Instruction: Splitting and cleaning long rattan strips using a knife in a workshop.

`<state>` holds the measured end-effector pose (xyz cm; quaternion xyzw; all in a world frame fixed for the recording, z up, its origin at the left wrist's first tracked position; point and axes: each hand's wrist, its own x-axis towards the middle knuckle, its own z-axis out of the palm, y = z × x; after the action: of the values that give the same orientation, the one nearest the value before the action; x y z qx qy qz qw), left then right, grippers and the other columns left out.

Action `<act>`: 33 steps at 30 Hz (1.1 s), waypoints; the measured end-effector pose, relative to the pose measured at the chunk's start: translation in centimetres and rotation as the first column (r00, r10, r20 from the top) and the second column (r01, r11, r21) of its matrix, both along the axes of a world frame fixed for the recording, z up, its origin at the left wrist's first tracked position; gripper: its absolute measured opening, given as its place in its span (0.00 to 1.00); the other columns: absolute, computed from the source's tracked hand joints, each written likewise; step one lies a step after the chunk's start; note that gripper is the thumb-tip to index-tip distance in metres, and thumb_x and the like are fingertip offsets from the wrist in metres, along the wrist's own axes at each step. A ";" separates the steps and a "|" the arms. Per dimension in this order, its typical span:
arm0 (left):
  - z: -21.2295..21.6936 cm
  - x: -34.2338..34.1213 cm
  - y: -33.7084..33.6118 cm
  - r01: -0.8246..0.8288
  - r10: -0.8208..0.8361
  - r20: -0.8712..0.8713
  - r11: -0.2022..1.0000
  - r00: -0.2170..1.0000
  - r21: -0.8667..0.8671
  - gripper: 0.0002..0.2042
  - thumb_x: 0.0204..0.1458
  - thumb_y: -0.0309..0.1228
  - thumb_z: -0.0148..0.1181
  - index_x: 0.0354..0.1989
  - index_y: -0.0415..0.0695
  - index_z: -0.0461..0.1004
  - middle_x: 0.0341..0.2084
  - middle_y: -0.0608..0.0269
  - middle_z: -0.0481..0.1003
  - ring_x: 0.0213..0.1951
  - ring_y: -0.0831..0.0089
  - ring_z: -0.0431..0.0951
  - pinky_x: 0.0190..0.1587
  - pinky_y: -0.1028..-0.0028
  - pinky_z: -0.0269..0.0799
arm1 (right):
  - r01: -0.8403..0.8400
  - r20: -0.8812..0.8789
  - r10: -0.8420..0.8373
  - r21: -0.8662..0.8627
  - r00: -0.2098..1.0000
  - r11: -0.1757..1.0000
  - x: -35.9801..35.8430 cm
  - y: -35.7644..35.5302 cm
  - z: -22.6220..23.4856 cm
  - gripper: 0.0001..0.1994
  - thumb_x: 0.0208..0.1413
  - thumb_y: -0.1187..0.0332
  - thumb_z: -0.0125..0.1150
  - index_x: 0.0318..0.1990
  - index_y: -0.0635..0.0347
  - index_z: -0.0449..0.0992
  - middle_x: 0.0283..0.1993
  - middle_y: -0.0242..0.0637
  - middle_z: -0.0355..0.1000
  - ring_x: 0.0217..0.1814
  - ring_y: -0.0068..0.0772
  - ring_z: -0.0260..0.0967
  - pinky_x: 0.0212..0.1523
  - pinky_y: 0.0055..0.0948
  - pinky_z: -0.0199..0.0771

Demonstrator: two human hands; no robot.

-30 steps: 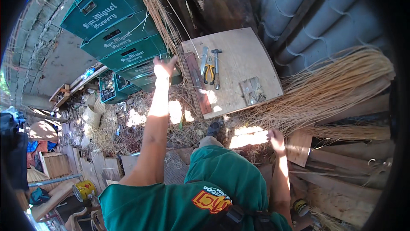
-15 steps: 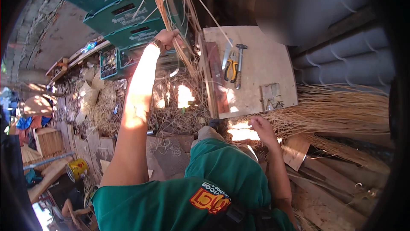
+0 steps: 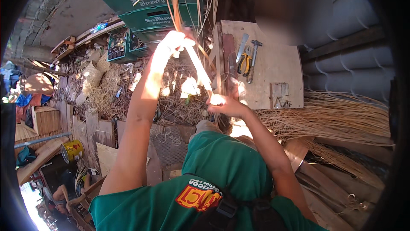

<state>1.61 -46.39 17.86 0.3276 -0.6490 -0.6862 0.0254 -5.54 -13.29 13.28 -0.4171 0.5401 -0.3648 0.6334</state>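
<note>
A bundle of long, thin rattan-like strips (image 3: 199,69) runs from the top of the view down toward my lap. My left hand (image 3: 177,42) is closed around it in bright sunlight, arm stretched forward. Lower down, my right hand (image 3: 226,105) grips the bundle's near end, with the fingers wrapped round it. Right of the bundle lies a wooden board (image 3: 279,56). On it rest yellow-and-black pliers (image 3: 244,63), a hammer (image 3: 254,60) and a flat metal blade (image 3: 242,46). Loose strips fan out above my left hand.
Stacked green plastic crates (image 3: 158,17) stand at the far left of the bundle. A large heap of strips (image 3: 329,115) lies to the right, beside grey corrugated sheeting (image 3: 346,56). Plant scraps (image 3: 102,90) litter the ground. A yellow can (image 3: 72,150) and another person (image 3: 64,192) are at lower left.
My right hand has risen from near the board's lower edge and taken hold of the bundle's near end. My left hand still grips the bundle. The view has shifted slightly.
</note>
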 end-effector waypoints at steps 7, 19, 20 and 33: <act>-1.5 0.2 -1.8 -0.312 0.295 -0.103 0.914 0.950 -0.260 0.26 0.44 0.50 0.67 0.39 0.37 0.73 0.25 0.68 0.72 0.27 0.77 0.69 0.31 0.77 0.63 | 0.276 0.176 -0.326 0.258 0.929 0.926 -1.6 6.8 1.1 0.11 0.56 0.67 0.58 0.43 0.63 0.72 0.34 0.35 0.76 0.34 0.23 0.74 0.36 0.23 0.72; -5.6 10.6 19.8 -0.312 0.316 -0.022 0.922 0.949 -0.229 0.18 0.51 0.45 0.62 0.40 0.42 0.72 0.21 0.72 0.72 0.19 0.80 0.67 0.25 0.79 0.66 | 0.505 0.164 -0.530 0.175 0.832 0.845 -2.3 12.9 1.4 0.09 0.55 0.68 0.60 0.38 0.65 0.75 0.30 0.34 0.75 0.32 0.24 0.74 0.32 0.22 0.70; -8.6 11.6 22.4 -0.048 0.038 -0.029 0.767 0.999 -0.640 0.20 0.50 0.45 0.62 0.42 0.41 0.72 0.20 0.71 0.73 0.14 0.82 0.64 0.17 0.80 0.63 | 0.494 0.172 -0.528 0.205 0.832 0.845 -1.9 13.1 2.0 0.09 0.55 0.67 0.60 0.37 0.65 0.76 0.30 0.34 0.75 0.32 0.23 0.73 0.32 0.22 0.69; 2.5 3.5 36.7 0.131 -0.130 -0.019 0.967 0.991 0.220 0.08 0.55 0.33 0.59 0.35 0.40 0.77 0.18 0.76 0.71 0.16 0.89 0.58 0.17 0.82 0.48 | 0.552 -0.009 -0.552 0.067 0.834 0.831 -1.4 21.0 5.5 0.08 0.57 0.69 0.55 0.35 0.67 0.76 0.28 0.31 0.73 0.28 0.17 0.66 0.30 0.21 0.67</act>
<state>5.09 -9.72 20.40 0.2832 -0.5890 -0.7549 -0.0549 -6.91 7.76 18.81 -0.2204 0.6460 -0.5161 0.5175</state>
